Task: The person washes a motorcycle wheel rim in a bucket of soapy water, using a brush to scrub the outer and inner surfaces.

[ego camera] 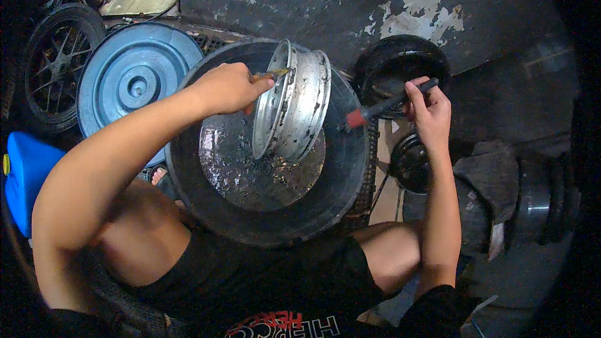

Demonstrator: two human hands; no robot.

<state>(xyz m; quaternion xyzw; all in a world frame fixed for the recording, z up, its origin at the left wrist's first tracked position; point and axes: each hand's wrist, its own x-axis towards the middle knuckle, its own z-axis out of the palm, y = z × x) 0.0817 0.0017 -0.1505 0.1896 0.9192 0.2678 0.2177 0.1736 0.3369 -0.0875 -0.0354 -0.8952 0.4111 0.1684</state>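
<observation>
A silver metal wheel rim (303,103), spotted with dark patches, stands tilted over a large black round tub (347,192) with dark wet residue on its bottom. My left hand (235,88) is at the rim's left edge, closed around a thin yellowish tool or rod whose tip shows against the metal; its kind is unclear. To the right of the tub, my right hand (429,108) grips the dark handle of a brush (375,110) with a red ferrule or head. The brush's red end points left, over the tub's right side, apart from the wheel rim.
A blue-grey round lid (176,51) leans left of the tub, beside a spoked motorcycle wheel (61,63). A blue jerrycan (28,173) stands at far left. Beyond my right hand lies a black tyre (404,47); another black round part (406,159) is below it.
</observation>
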